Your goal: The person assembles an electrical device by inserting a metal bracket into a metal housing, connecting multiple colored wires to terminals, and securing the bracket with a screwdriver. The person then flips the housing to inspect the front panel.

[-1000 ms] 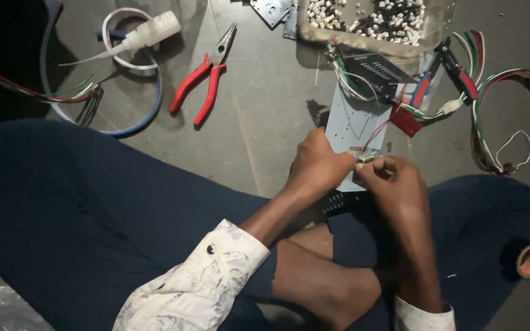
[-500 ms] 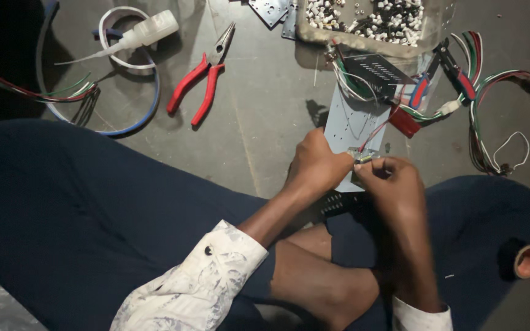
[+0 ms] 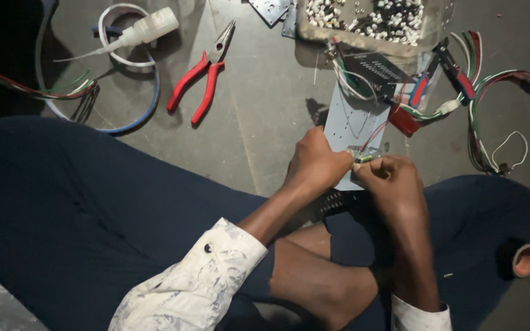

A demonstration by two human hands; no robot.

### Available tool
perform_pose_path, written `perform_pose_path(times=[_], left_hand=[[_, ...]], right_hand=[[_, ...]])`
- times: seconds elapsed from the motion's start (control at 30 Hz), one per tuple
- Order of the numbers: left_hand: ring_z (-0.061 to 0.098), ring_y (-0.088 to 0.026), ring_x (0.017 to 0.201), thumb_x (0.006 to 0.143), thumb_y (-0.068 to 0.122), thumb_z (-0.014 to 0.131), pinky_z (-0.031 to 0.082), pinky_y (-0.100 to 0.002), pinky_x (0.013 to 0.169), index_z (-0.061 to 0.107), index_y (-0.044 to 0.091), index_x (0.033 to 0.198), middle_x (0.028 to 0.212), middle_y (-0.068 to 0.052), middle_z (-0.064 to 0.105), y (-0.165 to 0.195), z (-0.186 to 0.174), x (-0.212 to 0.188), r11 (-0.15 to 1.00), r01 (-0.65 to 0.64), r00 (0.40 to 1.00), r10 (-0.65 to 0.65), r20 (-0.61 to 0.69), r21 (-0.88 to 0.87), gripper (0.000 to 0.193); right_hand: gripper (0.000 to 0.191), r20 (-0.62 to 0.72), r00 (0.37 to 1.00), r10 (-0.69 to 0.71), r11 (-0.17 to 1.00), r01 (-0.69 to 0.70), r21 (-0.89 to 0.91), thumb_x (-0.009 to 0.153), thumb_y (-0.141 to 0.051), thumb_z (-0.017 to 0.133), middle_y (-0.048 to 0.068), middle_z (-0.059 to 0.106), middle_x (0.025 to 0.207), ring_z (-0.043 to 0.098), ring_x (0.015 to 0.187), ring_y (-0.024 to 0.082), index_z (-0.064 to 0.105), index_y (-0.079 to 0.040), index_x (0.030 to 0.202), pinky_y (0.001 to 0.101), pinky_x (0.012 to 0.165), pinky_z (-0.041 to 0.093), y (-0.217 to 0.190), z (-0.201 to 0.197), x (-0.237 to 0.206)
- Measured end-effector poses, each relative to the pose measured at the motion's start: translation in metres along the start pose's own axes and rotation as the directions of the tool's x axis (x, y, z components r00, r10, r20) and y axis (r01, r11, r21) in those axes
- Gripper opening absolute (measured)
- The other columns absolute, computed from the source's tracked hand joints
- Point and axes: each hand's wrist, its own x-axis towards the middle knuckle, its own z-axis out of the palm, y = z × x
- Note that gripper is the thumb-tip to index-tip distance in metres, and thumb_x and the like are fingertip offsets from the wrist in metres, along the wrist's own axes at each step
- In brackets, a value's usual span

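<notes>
Over at the far left of the grey floor (image 3: 265,122) I see a coil of flat cable (image 3: 127,92) with a white squeeze bottle (image 3: 148,27) lying across it, then red-handled pliers (image 3: 200,76) lying well apart from my hands. Moving right to the middle, my left hand (image 3: 317,165) and right hand (image 3: 394,184) meet above my lap, fingertips pinched shut on a small green-and-white connector (image 3: 363,156) at the near edge of a pale metal plate (image 3: 354,116). I judge the step in hand to be fitting or seating that connector at the plate's edge; the next move calls for a steady pinch and fine alignment, as the part is tiny and half hidden by my fingers. A thin red wire (image 3: 375,136) leads from it toward a black perforated panel (image 3: 378,68). Farther right lie a tray of small white parts (image 3: 369,15) and looped wire harnesses (image 3: 504,116), untouched.
</notes>
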Motion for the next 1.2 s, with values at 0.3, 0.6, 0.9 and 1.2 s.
perform_pose_path(times=[0.3, 0.6, 0.9, 1.2], left_hand=[[0.074, -0.036, 0.099, 0.069, 0.023, 0.072, 0.057, -0.043, 0.085, 0.075, 0.007, 0.105, 0.101, -0.02, 0.077, 0.006, -0.002, -0.001, 1.0, -0.009, 1.0, 0.009, 0.009, 0.026, 0.039], [0.074, -0.037, 0.097, 0.071, 0.025, 0.074, 0.057, -0.044, 0.083, 0.075, 0.006, 0.104, 0.099, -0.021, 0.076, 0.008, -0.003, -0.002, 0.999, 0.012, 1.0, -0.012, -0.006, 0.046, 0.038], [0.079, -0.033, 0.082, 0.068, 0.023, 0.072, 0.06, -0.041, 0.074, 0.076, 0.004, 0.098, 0.085, -0.019, 0.078, -0.002, 0.002, 0.002, 1.0, -0.025, 0.999, 0.025, 0.026, -0.01, 0.035], [0.077, -0.034, 0.092, 0.071, 0.024, 0.072, 0.059, -0.041, 0.079, 0.075, 0.003, 0.101, 0.094, -0.021, 0.077, -0.001, 0.006, 0.003, 0.997, -0.065, 0.998, 0.064, -0.016, -0.046, 0.036]], right_hand=[[0.027, 0.01, 0.999, -0.043, 0.997, 0.044, -0.064, 0.087, -0.026, 0.072, 0.011, 0.072, 0.07, 0.065, 0.063, 0.016, 0.077, 0.001, 0.086, 0.0328, 0.062, 0.049, -0.011, -0.003, 0.0], [0.025, -0.093, 0.984, -0.151, 0.988, 0.149, -0.028, 0.086, -0.021, 0.078, 0.011, 0.071, 0.082, 0.068, 0.072, 0.016, 0.075, 0.004, 0.087, 0.0309, 0.067, 0.053, -0.01, 0.0, -0.003], [0.023, -0.045, 0.999, 0.024, 0.999, -0.025, -0.036, 0.086, -0.021, 0.075, 0.011, 0.075, 0.074, 0.068, 0.067, 0.016, 0.076, 0.002, 0.087, 0.0319, 0.064, 0.052, -0.015, -0.002, -0.005], [0.026, -0.052, 0.994, -0.095, 0.994, 0.092, -0.058, 0.088, -0.024, 0.077, 0.011, 0.071, 0.079, 0.066, 0.069, 0.015, 0.077, 0.002, 0.086, 0.0309, 0.064, 0.051, 0.003, -0.004, 0.002]])
